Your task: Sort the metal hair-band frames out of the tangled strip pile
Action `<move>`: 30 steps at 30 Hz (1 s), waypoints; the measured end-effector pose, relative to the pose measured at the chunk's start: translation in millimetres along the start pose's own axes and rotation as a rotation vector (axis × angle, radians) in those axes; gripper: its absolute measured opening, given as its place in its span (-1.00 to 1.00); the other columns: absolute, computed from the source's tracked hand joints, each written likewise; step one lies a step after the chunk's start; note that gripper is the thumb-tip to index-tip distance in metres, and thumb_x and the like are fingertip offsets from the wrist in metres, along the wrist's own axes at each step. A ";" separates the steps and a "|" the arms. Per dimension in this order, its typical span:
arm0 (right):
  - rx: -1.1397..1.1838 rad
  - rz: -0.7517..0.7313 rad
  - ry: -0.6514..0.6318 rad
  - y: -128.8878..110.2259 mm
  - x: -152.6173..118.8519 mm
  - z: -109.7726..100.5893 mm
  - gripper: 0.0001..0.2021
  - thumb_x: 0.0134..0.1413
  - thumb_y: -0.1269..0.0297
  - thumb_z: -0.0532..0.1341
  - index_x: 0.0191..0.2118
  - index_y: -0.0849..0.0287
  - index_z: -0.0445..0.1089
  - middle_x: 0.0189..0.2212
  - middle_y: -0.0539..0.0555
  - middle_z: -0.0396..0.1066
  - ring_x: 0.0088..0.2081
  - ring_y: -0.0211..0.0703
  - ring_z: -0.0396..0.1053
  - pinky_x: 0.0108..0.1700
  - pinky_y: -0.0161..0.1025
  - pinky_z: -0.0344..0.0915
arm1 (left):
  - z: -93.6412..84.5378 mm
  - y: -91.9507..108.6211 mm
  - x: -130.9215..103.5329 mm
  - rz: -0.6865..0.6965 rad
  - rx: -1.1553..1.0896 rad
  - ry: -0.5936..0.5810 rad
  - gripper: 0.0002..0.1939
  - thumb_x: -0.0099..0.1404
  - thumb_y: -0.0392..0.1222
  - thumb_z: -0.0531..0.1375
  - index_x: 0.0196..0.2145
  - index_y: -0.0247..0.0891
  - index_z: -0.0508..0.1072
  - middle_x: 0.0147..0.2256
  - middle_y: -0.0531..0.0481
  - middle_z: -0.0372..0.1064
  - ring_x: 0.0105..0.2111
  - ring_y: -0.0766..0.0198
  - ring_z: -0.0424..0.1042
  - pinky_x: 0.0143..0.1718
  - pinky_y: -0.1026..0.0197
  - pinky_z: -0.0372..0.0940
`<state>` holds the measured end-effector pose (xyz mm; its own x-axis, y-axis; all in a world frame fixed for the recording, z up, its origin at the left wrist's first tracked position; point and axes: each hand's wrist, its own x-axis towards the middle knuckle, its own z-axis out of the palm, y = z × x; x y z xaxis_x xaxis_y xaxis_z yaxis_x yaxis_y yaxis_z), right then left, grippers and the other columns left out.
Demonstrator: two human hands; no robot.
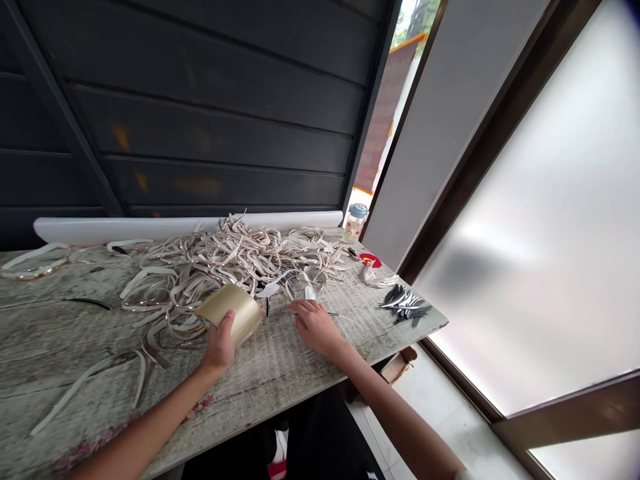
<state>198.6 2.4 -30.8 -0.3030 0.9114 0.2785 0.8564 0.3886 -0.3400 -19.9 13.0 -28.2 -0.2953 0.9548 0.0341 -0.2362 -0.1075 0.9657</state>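
Observation:
My left hand (221, 341) grips a wide roll of tan tape (237, 308), with the thumb across its smooth outer side, and holds it over the table's front half. To its right, my right hand (317, 325) is low at the tabletop, fingers reaching forward and slightly bent; I see nothing held in them. Just beyond those fingertips is a white tag-like piece (309, 291), and a thin dark strip lies beside the hand. A large tangled heap of white and silvery curved trim strips (245, 243) spreads behind both hands.
At the right end lie a pile of short black and white curved pieces (406, 303), a white bundle (376, 277) and a red disc (371, 259). A blue-lidded bottle (355, 220) stands at the back corner. A long white roll (125, 229) lines the table's (280, 373) back edge.

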 end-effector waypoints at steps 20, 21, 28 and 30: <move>-0.195 0.064 -0.009 22.2 53.8 5.3 -0.71 0.33 0.21 0.08 0.01 0.03 0.50 -0.01 0.07 0.50 0.03 0.01 0.32 0.05 -0.13 0.23 | 10.7 11.4 -8.8 0.046 -0.008 0.031 -0.56 -0.10 0.10 0.28 -0.33 -0.26 0.49 -0.43 -0.12 0.53 -0.22 -0.14 0.54 -0.17 -0.04 0.46; -0.191 0.056 -0.011 22.5 47.2 5.0 -0.71 0.33 0.21 0.10 0.03 0.03 0.49 0.02 0.07 0.48 0.04 0.01 0.32 0.07 -0.13 0.22 | 10.6 11.2 -8.6 0.045 -0.004 0.030 -0.56 -0.10 0.10 0.28 -0.32 -0.27 0.49 -0.41 -0.12 0.54 -0.25 -0.14 0.54 -0.19 -0.05 0.46; -0.177 0.099 0.035 30.7 -1.0 -0.3 -0.65 0.35 0.14 0.07 0.14 0.05 0.41 0.18 0.11 0.35 0.12 0.15 0.26 0.07 0.03 0.21 | 5.3 -1.9 -2.0 0.062 0.014 0.062 -0.49 -0.07 0.11 0.29 -0.21 -0.27 0.45 -0.25 -0.15 0.54 -0.15 -0.11 0.51 -0.08 -0.01 0.41; -0.162 0.105 0.045 32.9 -12.1 -3.8 -0.65 0.36 0.15 0.06 0.14 0.05 0.41 0.16 0.09 0.39 0.10 0.12 0.28 0.07 0.02 0.22 | 3.9 -4.9 -0.8 0.061 0.016 0.040 -0.50 -0.04 0.13 0.27 -0.21 -0.28 0.45 -0.25 -0.16 0.54 -0.16 -0.11 0.52 -0.09 -0.02 0.41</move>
<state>232.0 3.6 -41.9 -0.1925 0.9374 0.2901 0.9394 0.2615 -0.2216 -14.8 13.9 -32.0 -0.3456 0.9347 0.0829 -0.2022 -0.1604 0.9661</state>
